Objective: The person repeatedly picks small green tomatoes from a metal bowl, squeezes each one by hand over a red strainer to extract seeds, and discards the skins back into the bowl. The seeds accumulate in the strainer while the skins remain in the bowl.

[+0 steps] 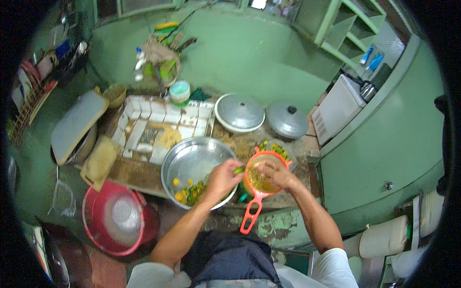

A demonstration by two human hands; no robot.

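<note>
My left hand (224, 180) is over the right side of a round metal basin (185, 151), its fingers closed on a small green citrus fruit (237, 170). Halved citrus fruits (192, 192), green and orange, lie in the lower part of the basin. My right hand (275, 174) reaches into an orange plastic strainer (251, 216), its fingers over pulp and seeds (260, 181); whether they hold anything cannot be told. The strainer rests on a container mostly hidden beneath it. Behind it, a clear bowl (292, 153) holds more green and yellow citrus pieces.
A tiled sink (135, 108) lies behind the basin. Two lidded metal pots (240, 111) (287, 118) stand at the back right of the counter. A red plastic tub (93, 219) is at the lower left, below a yellowish cutting board (101, 162).
</note>
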